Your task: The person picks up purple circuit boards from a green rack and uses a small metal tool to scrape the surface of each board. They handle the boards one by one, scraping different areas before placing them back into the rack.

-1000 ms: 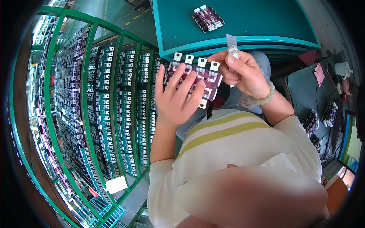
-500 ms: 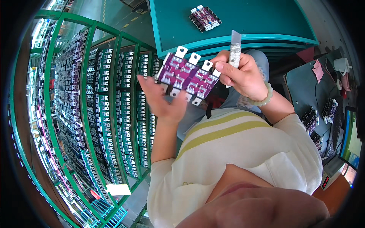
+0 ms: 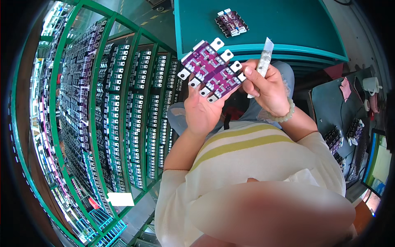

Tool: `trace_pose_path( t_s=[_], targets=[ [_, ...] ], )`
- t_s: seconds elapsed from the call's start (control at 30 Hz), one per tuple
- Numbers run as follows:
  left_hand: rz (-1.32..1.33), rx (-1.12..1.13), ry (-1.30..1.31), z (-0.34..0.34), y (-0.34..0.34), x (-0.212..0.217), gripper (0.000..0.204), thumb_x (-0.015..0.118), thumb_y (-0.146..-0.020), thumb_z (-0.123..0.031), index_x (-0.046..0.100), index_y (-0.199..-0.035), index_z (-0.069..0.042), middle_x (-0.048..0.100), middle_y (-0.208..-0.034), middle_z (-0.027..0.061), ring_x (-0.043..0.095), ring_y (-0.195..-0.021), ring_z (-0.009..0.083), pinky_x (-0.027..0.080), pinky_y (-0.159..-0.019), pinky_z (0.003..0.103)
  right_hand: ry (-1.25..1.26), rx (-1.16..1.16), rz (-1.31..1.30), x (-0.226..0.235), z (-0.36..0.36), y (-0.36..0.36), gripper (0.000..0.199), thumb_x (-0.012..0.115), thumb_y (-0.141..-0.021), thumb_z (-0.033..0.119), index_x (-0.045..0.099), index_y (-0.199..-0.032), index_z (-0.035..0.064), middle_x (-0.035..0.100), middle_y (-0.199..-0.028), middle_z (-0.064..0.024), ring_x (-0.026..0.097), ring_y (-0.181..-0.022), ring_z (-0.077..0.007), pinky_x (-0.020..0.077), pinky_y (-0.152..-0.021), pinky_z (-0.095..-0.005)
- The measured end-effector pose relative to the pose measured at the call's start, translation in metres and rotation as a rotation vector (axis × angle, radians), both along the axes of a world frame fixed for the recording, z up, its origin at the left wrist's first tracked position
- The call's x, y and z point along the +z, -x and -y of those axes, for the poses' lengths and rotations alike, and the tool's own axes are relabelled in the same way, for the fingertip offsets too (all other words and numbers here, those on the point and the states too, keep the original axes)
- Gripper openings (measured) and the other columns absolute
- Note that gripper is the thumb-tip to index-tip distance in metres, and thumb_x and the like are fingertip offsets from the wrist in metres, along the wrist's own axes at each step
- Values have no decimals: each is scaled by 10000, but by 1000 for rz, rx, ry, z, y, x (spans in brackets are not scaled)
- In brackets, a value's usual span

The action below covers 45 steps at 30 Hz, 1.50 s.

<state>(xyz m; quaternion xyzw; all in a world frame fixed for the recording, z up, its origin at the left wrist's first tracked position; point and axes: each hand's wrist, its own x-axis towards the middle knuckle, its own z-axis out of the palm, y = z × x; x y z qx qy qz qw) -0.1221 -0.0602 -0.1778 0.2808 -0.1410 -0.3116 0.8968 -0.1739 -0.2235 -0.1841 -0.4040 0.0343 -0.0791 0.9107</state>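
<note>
1. Head view: I see my left hand [image 3: 201, 113] palm up under a purple rectangular circuit board with white corner tabs [image 3: 210, 69], its fingers spread along the board's underside and supporting it in front of my chest.
2. The board's long axis runs diagonally, upper left to lower right, and its lower-right end touches my right hand [image 3: 265, 88].
3. My right hand's fingers pinch a thin silvery metal strip [image 3: 262, 66], held nearly upright just right of the board.
4. Beyond, a second small purple board [image 3: 231, 22] lies on the teal table [image 3: 288, 29]; a green wire rack of boards [image 3: 103, 103] stands to my left.
</note>
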Motion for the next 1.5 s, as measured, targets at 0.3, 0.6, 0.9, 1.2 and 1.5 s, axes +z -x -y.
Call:
trace_pose_path(
  t_s=[0.3,0.6,0.9,1.2,1.5],
  targets=[
    [173,131,-201,-3,9,2,410,358,-974,-201,273,-1324,-3,460,-1268,187,519,-1163,275,446,-966,449,251,-19,23,18,18,-7,235,596,-916,168,613,-1084,5,470,-653,59,370,-550,-16,256,-474,-192],
    [230,184,-400,-6,17,5,431,401,-949,-214,310,-1288,38,540,-1177,161,588,-1051,216,488,-889,355,303,-13,-68,21,9,-12,198,546,-940,135,619,-1044,-16,594,-760,9,392,-538,-10,285,-464,-173],
    [8,70,-402,-15,14,9,519,387,-944,-304,288,-1336,22,504,-1225,165,554,-1106,235,461,-940,395,172,-34,-95,18,5,-14,215,559,-938,169,606,-1033,-17,609,-807,-10,378,-531,-11,294,-465,-164],
    [60,14,-410,-12,8,13,783,334,-873,-576,256,-1393,4,473,-1277,173,506,-1182,269,394,-1018,432,46,-13,-134,15,8,-16,173,584,-930,178,620,-1001,25,569,-739,29,403,-528,-3,273,-429,-157],
    [96,-31,-378,-9,3,16,816,402,-844,-623,237,-1393,-43,434,-1323,156,484,-1199,243,390,-1009,383,31,-37,-125,17,7,-17,157,548,-950,181,605,-995,42,516,-661,43,391,-512,3,281,-425,-154]
  ],
)
